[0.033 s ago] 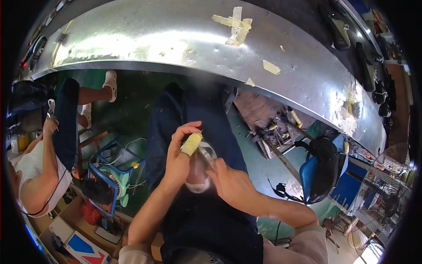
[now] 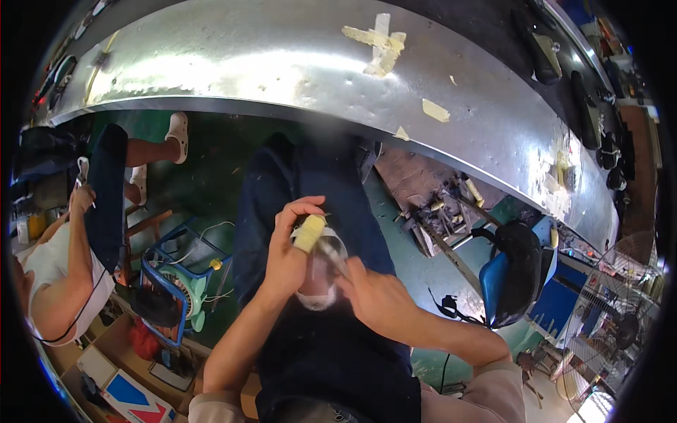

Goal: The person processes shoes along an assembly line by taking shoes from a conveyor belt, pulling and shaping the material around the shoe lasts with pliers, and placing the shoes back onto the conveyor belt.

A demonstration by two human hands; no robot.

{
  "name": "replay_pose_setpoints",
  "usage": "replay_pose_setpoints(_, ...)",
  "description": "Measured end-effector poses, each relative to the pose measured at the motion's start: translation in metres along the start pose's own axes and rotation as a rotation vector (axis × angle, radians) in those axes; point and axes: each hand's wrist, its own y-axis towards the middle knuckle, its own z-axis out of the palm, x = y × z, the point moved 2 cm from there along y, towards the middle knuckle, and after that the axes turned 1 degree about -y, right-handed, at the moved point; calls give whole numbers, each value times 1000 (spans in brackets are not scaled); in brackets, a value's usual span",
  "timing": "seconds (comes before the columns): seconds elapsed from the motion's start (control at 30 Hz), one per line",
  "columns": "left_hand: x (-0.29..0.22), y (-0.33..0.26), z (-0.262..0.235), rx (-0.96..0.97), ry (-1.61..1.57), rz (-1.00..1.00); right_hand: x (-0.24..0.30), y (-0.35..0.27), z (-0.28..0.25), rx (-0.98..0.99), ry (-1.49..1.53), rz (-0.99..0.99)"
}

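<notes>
An oblong, shoe-like piece (image 2: 315, 287) with a brownish middle and a pale, fuzzy-looking rim lies on my lap; its exact kind I cannot make out. My left hand (image 2: 288, 247) is closed around its far left side, the index finger bent over the far end. Yellow tape (image 2: 309, 233) appears to be wrapped round the left thumb. In my right hand (image 2: 374, 292) is a flat, narrow metal blade (image 2: 333, 257), smeared by motion. It points up and left toward the taped thumb, over the piece. Part of the piece is hidden under both hands.
A metal bench (image 2: 247, 67) with tape scraps curves across the far side. On the right are a board (image 2: 416, 176) with tools, a blue-and-black chair (image 2: 515, 271) and a wire fan (image 2: 613, 310). At left sit another person (image 2: 67, 282), a blue-framed stool (image 2: 166, 282) and cardboard boxes.
The blade in my right hand has shifted slightly and is more blurred. My left hand and its taped thumb have moved a little to the right.
</notes>
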Motion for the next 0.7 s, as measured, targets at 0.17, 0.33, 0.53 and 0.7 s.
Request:
replay_pose_setpoints(0.17,-6,-4,0,86,242,243,16,-4,-17,-79,147,60)
replay_pose_setpoints(0.33,7,-16,5,40,242,242,0,43,2,-212,-76,-30)
replay_pose_setpoints(0.53,11,-45,-11,-134,-718,-100,2,28,-46,187,-65,-54)
replay_pose_setpoints(0.7,38,-68,-16,-134,-756,-294,8,19,-30,176,-331,-365)
